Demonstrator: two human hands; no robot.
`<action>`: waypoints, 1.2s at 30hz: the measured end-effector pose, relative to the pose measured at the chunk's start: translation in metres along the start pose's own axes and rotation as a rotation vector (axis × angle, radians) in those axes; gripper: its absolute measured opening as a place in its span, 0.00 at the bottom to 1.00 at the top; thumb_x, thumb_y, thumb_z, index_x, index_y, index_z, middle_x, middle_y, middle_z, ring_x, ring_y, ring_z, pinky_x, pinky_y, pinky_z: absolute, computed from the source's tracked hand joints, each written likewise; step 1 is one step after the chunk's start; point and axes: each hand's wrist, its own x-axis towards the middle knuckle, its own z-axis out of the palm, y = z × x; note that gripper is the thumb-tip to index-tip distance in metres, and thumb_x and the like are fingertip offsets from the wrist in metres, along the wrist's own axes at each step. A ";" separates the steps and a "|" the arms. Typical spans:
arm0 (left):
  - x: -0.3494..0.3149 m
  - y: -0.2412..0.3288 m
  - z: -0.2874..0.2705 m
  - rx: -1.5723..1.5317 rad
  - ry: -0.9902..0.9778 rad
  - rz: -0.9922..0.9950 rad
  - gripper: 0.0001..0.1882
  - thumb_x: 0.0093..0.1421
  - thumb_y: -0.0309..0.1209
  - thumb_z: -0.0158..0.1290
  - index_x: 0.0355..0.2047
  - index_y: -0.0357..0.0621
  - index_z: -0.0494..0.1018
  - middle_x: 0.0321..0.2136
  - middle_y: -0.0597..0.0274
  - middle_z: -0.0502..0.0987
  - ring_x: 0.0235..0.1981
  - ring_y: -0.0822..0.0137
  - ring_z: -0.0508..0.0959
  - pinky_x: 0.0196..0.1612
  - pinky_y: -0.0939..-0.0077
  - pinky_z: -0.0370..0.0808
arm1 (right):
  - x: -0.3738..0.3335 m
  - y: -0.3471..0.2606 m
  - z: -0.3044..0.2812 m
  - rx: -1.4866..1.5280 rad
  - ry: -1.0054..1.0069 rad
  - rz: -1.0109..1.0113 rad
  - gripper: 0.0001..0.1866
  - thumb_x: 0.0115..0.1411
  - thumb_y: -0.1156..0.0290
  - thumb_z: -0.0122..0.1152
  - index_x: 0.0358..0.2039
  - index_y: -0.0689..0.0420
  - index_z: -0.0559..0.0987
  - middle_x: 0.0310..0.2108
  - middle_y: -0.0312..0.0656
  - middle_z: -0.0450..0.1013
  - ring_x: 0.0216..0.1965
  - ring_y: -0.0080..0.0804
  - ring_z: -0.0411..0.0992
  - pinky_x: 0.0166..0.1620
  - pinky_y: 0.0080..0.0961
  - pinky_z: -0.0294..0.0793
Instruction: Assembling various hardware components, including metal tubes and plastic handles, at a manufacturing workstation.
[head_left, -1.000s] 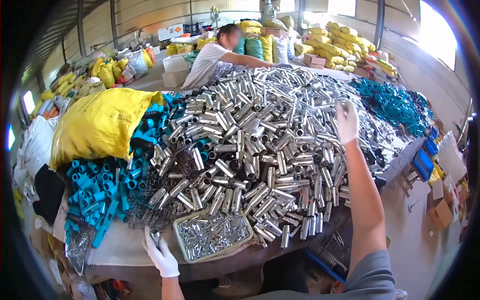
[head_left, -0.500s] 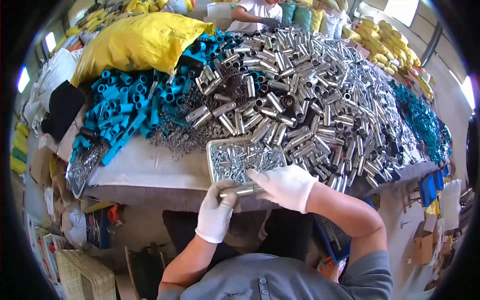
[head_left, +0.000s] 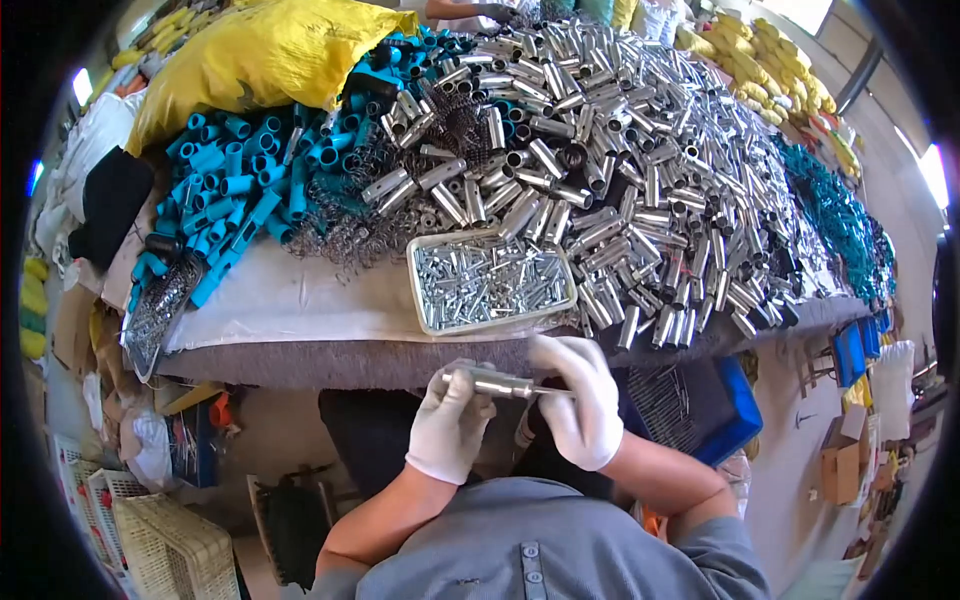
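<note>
A short metal tube (head_left: 497, 382) was clamped in the grip of both gloved hands, the left hand (head_left: 450, 420) and the right hand (head_left: 580, 400), just below the desk (head_left: 300, 300) edge. A tray of small metal pieces (head_left: 490, 280) was set just above, beside a heap of silver tubes (head_left: 640, 170) and blue pipe fittings (head_left: 240, 190).

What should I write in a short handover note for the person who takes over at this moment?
Left hand: gloved, gripping one end of a metal tube below the table edge.
Right hand: gloved, holding the tube's other end.
Tray of small silver parts: on the white sheet, near the table edge.
Pile of metal tubes: behind and right of the tray; blue tubes on the left.
Done: one tube in hand.
Left: the big pile remains.
</note>
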 end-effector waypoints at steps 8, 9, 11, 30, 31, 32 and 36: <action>-0.006 -0.006 0.013 0.103 0.013 0.098 0.16 0.61 0.34 0.54 0.46 0.42 0.66 0.42 0.55 0.74 0.42 0.64 0.75 0.47 0.69 0.74 | -0.028 0.001 -0.006 -0.205 0.030 0.017 0.12 0.50 0.80 0.58 0.37 0.60 0.76 0.20 0.43 0.69 0.19 0.40 0.70 0.24 0.30 0.68; -0.008 -0.009 0.014 0.147 0.012 0.105 0.16 0.61 0.34 0.53 0.46 0.42 0.66 0.42 0.55 0.73 0.42 0.64 0.75 0.47 0.69 0.74 | -0.032 -0.002 -0.009 -0.171 0.063 -0.032 0.13 0.48 0.82 0.58 0.36 0.60 0.76 0.19 0.43 0.68 0.17 0.39 0.68 0.23 0.29 0.67; -0.011 -0.024 0.017 0.156 0.029 0.038 0.15 0.63 0.35 0.50 0.47 0.41 0.66 0.42 0.55 0.73 0.42 0.65 0.75 0.47 0.69 0.74 | -0.036 -0.011 -0.009 -0.131 0.122 0.002 0.13 0.46 0.83 0.58 0.36 0.60 0.76 0.20 0.43 0.69 0.18 0.39 0.67 0.22 0.28 0.66; -0.019 -0.044 0.034 0.345 -0.161 -0.189 0.19 0.64 0.36 0.48 0.50 0.38 0.61 0.30 0.60 0.72 0.30 0.71 0.74 0.36 0.77 0.74 | -0.054 0.014 0.006 0.501 0.184 0.518 0.21 0.60 0.77 0.41 0.56 0.62 0.64 0.47 0.47 0.68 0.46 0.33 0.69 0.52 0.27 0.65; -0.019 -0.044 0.029 0.395 -0.145 -0.251 0.20 0.62 0.35 0.51 0.50 0.39 0.63 0.31 0.62 0.72 0.26 0.68 0.75 0.31 0.73 0.74 | -0.057 0.024 0.008 0.697 0.227 0.568 0.19 0.64 0.73 0.43 0.54 0.63 0.66 0.47 0.44 0.69 0.47 0.26 0.67 0.52 0.25 0.65; -0.020 -0.042 0.026 0.490 -0.192 -0.268 0.19 0.63 0.33 0.48 0.51 0.37 0.62 0.30 0.62 0.71 0.24 0.71 0.73 0.27 0.77 0.72 | -0.061 0.030 0.006 0.772 0.170 0.671 0.18 0.64 0.72 0.45 0.53 0.63 0.68 0.45 0.43 0.70 0.47 0.25 0.67 0.52 0.24 0.65; -0.015 -0.047 0.029 0.647 -0.225 -0.412 0.16 0.63 0.28 0.46 0.50 0.36 0.63 0.29 0.63 0.70 0.19 0.77 0.70 0.20 0.84 0.69 | -0.067 0.041 -0.001 0.876 0.158 0.870 0.15 0.58 0.74 0.58 0.46 0.64 0.74 0.38 0.38 0.74 0.40 0.21 0.70 0.46 0.21 0.70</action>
